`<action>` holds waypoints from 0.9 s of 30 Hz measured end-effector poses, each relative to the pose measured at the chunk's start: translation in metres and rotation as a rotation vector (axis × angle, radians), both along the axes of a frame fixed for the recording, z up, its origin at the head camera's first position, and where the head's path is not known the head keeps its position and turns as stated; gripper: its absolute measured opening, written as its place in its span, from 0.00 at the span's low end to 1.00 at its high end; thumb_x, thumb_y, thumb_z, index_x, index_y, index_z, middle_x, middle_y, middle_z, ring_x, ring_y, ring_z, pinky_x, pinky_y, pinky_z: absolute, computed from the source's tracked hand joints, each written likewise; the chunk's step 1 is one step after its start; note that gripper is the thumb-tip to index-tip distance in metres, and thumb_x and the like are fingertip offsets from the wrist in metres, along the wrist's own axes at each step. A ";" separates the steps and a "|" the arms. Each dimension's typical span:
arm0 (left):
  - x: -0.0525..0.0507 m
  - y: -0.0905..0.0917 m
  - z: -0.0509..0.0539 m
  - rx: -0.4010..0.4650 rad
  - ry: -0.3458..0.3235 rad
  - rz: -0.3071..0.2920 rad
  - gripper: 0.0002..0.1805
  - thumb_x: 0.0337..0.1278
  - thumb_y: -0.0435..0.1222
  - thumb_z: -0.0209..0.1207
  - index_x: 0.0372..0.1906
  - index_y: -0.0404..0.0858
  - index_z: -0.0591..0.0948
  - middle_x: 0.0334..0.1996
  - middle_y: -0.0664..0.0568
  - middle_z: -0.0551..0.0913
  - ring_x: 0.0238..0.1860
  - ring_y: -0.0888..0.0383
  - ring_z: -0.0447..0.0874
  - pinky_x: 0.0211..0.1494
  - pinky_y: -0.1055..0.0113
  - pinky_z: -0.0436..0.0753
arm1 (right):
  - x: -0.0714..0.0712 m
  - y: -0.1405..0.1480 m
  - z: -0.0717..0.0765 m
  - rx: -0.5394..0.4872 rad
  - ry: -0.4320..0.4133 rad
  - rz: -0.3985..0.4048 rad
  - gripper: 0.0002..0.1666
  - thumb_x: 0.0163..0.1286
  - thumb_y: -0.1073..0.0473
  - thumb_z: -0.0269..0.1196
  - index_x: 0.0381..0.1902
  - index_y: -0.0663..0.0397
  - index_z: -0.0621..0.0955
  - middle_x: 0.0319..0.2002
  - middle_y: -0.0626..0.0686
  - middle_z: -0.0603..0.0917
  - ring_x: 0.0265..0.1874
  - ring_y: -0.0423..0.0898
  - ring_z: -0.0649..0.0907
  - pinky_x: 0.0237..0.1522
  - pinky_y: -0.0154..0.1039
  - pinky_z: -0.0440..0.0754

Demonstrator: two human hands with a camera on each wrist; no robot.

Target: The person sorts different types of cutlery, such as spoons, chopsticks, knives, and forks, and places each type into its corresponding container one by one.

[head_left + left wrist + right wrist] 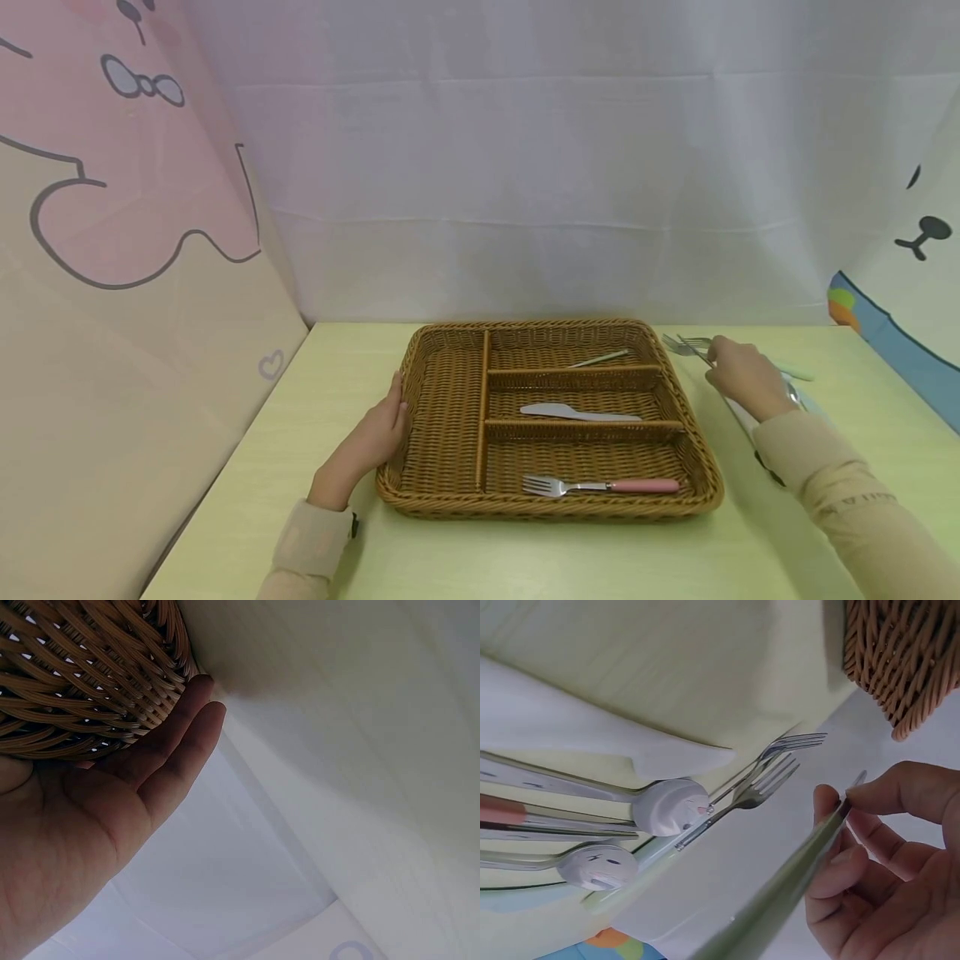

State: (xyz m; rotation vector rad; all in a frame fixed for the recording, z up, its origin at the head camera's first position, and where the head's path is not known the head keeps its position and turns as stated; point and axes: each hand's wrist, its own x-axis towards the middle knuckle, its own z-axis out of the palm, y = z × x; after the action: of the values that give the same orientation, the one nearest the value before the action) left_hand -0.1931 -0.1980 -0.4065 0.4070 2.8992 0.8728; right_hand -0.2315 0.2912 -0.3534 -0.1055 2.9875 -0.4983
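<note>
My left hand (381, 432) rests against the left side of the wicker basket (483, 502), its fingers extended along the outer wall in the left wrist view (161, 754). Off the basket's right side, my right hand (746, 379) pinches a slim utensil with a pale green handle (769, 900) between thumb and fingertips; its type cannot be told. Forks (756, 793) and spoons (671, 806) lie by that hand. Inside the basket are a thin pale green piece (600, 359) in the back right compartment, a white knife (558, 410) in the middle one and a pink-handled fork (645, 486) in the front one.
A white knife-shaped piece (592, 720) lies beside the spoons, along with several other handles. The pale table (450, 558) extends around the basket. A white curtain (487, 167) hangs behind it, and printed cloths stand at both sides.
</note>
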 end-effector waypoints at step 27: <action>0.001 0.001 0.001 0.007 -0.005 0.002 0.31 0.72 0.34 0.32 0.69 0.26 0.33 0.66 0.26 0.53 0.65 0.36 0.57 0.65 0.45 0.63 | -0.017 -0.050 0.017 0.013 0.175 0.043 0.18 0.57 0.74 0.48 0.46 0.68 0.74 0.41 0.71 0.79 0.19 0.49 0.72 0.12 0.35 0.64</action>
State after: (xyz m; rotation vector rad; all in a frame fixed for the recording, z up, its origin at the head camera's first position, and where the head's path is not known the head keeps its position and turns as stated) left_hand -0.1923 -0.1973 -0.4055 0.4027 2.8933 0.8826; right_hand -0.2486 0.2416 -0.3364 -0.2232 3.1502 -0.4882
